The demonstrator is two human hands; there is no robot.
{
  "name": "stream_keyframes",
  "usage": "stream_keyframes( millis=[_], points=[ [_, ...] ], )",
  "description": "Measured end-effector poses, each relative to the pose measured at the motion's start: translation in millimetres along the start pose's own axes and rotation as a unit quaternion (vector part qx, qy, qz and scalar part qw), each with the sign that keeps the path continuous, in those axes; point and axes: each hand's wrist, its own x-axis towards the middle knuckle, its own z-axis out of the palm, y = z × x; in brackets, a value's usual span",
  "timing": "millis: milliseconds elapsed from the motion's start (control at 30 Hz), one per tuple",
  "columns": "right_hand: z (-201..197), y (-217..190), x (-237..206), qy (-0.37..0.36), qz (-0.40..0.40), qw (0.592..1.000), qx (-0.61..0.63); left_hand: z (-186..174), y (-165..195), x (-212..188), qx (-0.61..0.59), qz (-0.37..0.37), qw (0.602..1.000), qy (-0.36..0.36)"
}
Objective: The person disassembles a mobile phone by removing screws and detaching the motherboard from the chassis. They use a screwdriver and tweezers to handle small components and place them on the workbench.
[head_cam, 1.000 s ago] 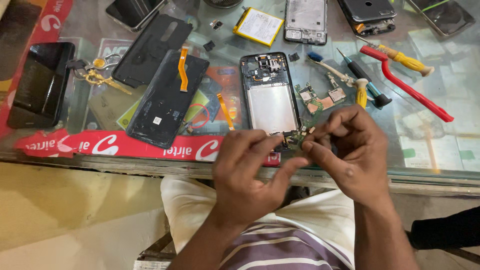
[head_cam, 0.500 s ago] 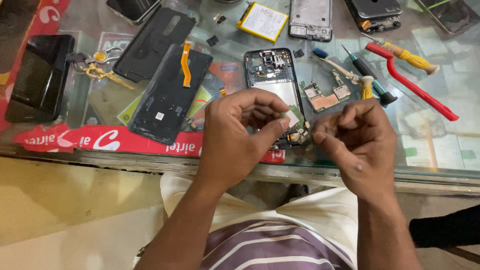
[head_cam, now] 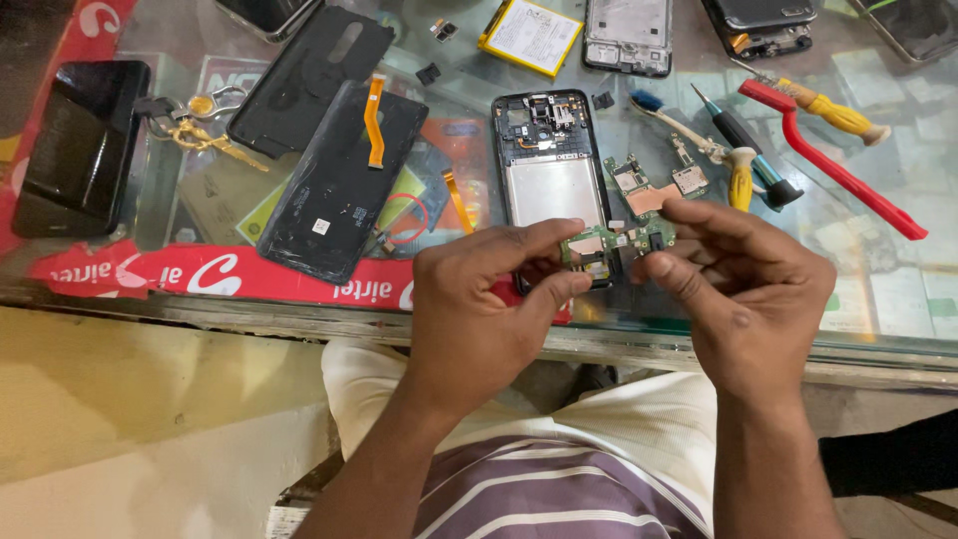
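Observation:
My left hand (head_cam: 479, 309) and my right hand (head_cam: 743, 289) together pinch a small green circuit board (head_cam: 617, 241) just above the near edge of the glass counter (head_cam: 878, 309). The left thumb and forefinger grip its left end, the right fingertips its right end. Right behind the board lies an opened phone body (head_cam: 547, 175) with a silver inner plate. Another small green board (head_cam: 647, 188) lies to the right of that phone.
A black back cover (head_cam: 339, 190) with an orange flex cable lies left of the opened phone. Further left are keys (head_cam: 195, 125) and a black phone (head_cam: 75, 150). A yellow-handled screwdriver (head_cam: 740, 165), a toothbrush (head_cam: 674, 122), a red tool (head_cam: 833, 165), a battery (head_cam: 529, 35) and more phone frames are at the back.
My hands parted for a moment, then came together again. Both now hold the small board stretched between their fingertips, a little higher and nearer the opened phone.

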Motion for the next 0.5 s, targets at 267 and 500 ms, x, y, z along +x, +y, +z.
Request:
stream_keyframes(
  millis=[267,500],
  points=[
    [4.1,2.1,-1.7,0.076,-0.041,0.993,0.075,-14.0,5.9,1.7,0.291,0.126,0.945,-0.074],
    [3.8,-0.8,-0.8,0.079,-0.028,0.994,0.069,-10.1,4.2,2.2,0.31,0.125,0.936,-0.108]
  ],
)
